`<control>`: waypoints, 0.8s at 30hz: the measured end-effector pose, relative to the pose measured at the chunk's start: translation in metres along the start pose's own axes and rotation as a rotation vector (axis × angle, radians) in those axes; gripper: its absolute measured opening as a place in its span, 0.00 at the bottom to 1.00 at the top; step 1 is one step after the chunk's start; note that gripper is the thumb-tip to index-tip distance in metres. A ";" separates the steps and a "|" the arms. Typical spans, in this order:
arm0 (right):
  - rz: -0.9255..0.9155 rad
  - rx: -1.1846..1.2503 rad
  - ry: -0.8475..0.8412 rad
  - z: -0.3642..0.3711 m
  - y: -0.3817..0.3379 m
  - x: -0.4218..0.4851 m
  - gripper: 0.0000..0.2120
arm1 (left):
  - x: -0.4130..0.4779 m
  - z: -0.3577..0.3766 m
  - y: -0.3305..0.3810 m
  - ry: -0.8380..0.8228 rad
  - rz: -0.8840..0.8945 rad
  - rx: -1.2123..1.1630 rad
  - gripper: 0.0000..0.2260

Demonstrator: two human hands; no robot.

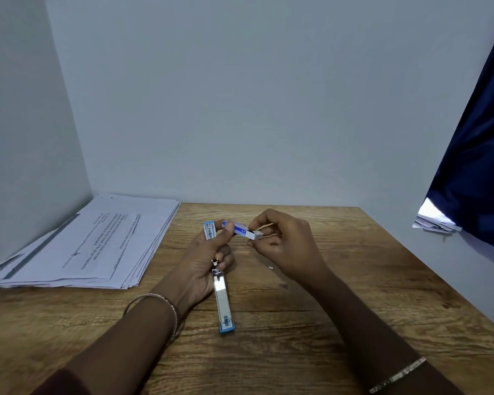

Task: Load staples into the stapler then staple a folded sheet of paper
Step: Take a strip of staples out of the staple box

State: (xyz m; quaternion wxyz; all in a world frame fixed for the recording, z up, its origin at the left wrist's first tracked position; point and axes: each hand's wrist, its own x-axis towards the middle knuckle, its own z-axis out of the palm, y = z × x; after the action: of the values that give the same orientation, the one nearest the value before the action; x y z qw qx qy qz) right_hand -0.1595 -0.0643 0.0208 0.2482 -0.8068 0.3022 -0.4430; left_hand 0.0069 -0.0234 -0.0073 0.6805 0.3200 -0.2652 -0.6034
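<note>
**Stapler swung open, staple box pinched between both hands**

The stapler [222,297] is over the middle of the wooden table [311,332], hinged wide open. One long arm points toward six o'clock: a shiny, narrow metal channel ending in a light blue plastic cap that touches or nearly touches the wood. The other arm, shorter in view and also edged in blue, sticks up toward twelve o'clock past the fingertips.

The left hand [201,262] grips the stapler near its hinge with the fingers curled round it. Its thumb and forefinger also steady the left end of the staple box [241,230], a small rectangular cardboard carton, blue with a white end. The right hand [287,240], at three o'clock of the box, pinches the white end between thumb and forefinger; the remaining fingers curl loosely underneath, apart from the table.

The table top is brown with a strong streaky grain. A tiny white scrap [271,268] lies on it at five o'clock of the box. At nine o'clock of the hands sits a fanned stack of paper [92,246], flat printed sheets with uneven edges, in the corner of the pale walls. A thin metal bangle [154,298] rings the left wrist, a flat glittery bracelet [398,374] the right. A dark blue curtain [482,166] hangs in folds at two o'clock.
</note>
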 end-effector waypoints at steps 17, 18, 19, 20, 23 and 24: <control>-0.111 -0.099 0.038 -0.007 0.000 0.000 0.10 | 0.000 0.001 0.005 -0.022 0.057 -0.061 0.08; -0.114 -0.104 0.034 -0.007 0.000 0.000 0.10 | 0.001 0.001 0.005 -0.025 0.055 -0.068 0.08; -0.113 -0.107 0.028 -0.007 0.001 0.000 0.10 | 0.001 0.001 0.005 -0.030 0.054 -0.073 0.08; -0.110 -0.107 0.024 -0.007 0.001 0.000 0.10 | 0.001 0.000 0.006 -0.038 0.053 -0.077 0.08; -0.084 -0.072 0.004 -0.009 0.001 0.000 0.10 | 0.003 -0.002 0.007 -0.054 0.049 -0.089 0.11; -0.064 -0.053 -0.012 -0.010 0.000 0.001 0.11 | 0.003 -0.004 0.007 -0.052 0.047 -0.095 0.12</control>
State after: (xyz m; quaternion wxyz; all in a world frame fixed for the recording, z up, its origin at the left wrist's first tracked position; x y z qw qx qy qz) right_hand -0.1682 -0.0659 0.0262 0.2143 -0.8250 0.2863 -0.4377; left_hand 0.0147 -0.0258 -0.0042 0.7019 0.2652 -0.2614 -0.6072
